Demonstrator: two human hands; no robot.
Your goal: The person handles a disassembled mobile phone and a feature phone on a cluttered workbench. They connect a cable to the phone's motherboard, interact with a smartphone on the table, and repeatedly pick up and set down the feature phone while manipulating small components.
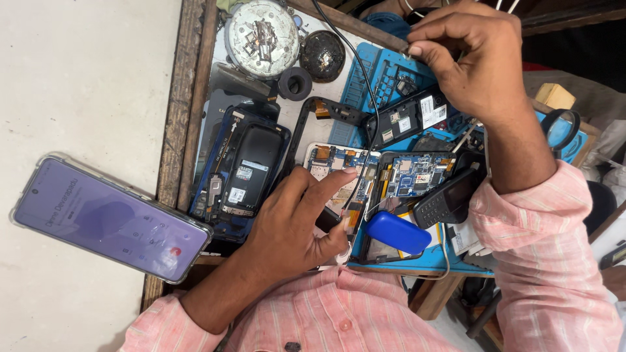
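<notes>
Near the middle of the frame lies an opened phone with its circuit board (339,171) bare, and the left hand (293,221) rests on it, forefinger stretched out so its tip presses the board's upper edge while the other fingers curl loosely beneath, holding nothing. A thin black wire (365,98) runs from the top of the frame down past that fingertip. At the upper right the right hand (469,58) pinches the wire's far end between thumb and forefinger, fingers narrow and closed on it. Just right of the forefinger sits a second exposed board (417,175), with a dark keypad phone (447,199) and a blue oval piece (396,233) below. Left of the hand lies a blue phone back (244,171). All rest on a blue work mat (365,72). At lower left a lit smartphone (107,218) lies on the pale surface.
</notes>
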